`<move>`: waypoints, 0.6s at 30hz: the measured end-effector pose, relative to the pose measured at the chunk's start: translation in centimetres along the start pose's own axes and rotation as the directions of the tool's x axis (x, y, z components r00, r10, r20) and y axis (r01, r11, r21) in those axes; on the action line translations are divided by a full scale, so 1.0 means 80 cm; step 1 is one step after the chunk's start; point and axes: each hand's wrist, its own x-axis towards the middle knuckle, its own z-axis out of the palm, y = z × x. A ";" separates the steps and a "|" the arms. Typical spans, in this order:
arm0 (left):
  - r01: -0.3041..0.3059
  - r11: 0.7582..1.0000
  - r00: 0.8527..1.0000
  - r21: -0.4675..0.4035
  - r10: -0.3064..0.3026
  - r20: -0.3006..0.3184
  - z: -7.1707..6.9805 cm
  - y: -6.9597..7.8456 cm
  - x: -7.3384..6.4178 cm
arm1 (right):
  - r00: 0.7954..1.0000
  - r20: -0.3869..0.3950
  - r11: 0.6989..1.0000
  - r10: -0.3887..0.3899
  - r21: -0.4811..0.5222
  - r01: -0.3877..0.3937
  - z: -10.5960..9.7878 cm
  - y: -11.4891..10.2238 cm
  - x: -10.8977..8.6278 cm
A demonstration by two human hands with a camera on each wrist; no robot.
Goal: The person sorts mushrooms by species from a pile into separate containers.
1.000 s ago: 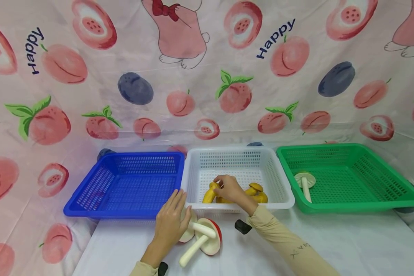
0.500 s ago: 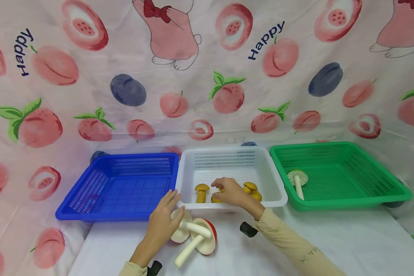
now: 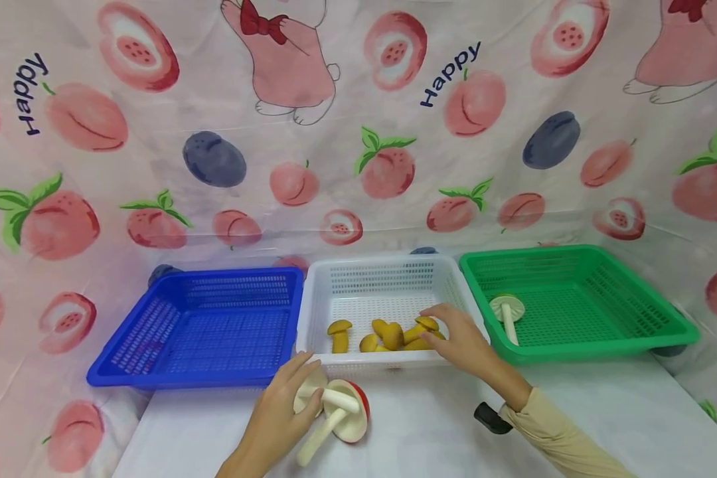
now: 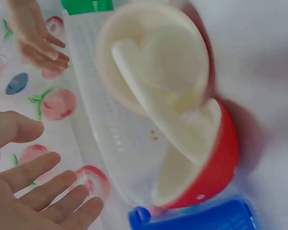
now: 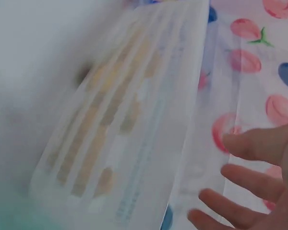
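Observation:
Several yellow toy mushrooms [image 3: 393, 336] lie near the front of the white basket [image 3: 340, 358]. One yellow mushroom [image 3: 339, 337] sits apart at that basket's left side. My right hand [image 3: 463, 338] is over the basket's front right part, beside the rightmost mushrooms; in the right wrist view its fingers are spread and hold nothing. Two red-capped toy mushrooms [image 3: 348, 425] with cream stems lie in front of the white basket, undersides showing. Just left of them is my left hand [image 3: 283, 405], partly covering one in the head view. Its fingers look loosely extended in the left wrist view, gripping nothing.
A blue basket [image 3: 191, 382] stands on the left of the white one. On its right is a green basket [image 3: 591, 352], holding a pale-stemmed mushroom [image 3: 506, 315]. Behind them hangs a peach-print cloth [image 3: 334, 146]. White cloth [image 3: 418, 425] covers the table.
My right hand has let go of the yellow mushroom at the white basket's left side and moved right. The head view has shifted slightly. My left hand stays near the red-capped mushrooms.

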 end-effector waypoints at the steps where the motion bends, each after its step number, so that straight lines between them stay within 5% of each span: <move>1: -0.009 1.000 1.000 -0.009 0.009 -0.002 -0.001 0.004 -0.002 | 1.000 -0.026 1.000 0.004 -0.030 -0.005 -0.005 0.006 -0.006; 6: -0.063 0.998 0.997 -0.015 0.062 -0.046 -0.004 0.015 -0.017 | 0.993 -0.119 0.974 0.008 -0.225 -0.035 -0.022 0.032 -0.032; 10: -0.006 1.000 0.999 0.024 0.007 -0.042 0.000 0.022 -0.034 | 0.993 -0.101 0.939 0.067 -0.331 -0.097 -0.027 0.052 -0.054; 14: 0.102 0.995 0.994 -0.006 -0.101 0.051 0.007 0.021 -0.048 | 0.995 -0.077 0.940 0.057 -0.331 -0.080 -0.027 0.069 -0.071; 18: 0.192 0.978 0.961 -0.080 -0.171 0.216 0.017 0.012 -0.055 | 0.997 -0.062 0.942 0.052 -0.329 -0.070 -0.023 0.079 -0.079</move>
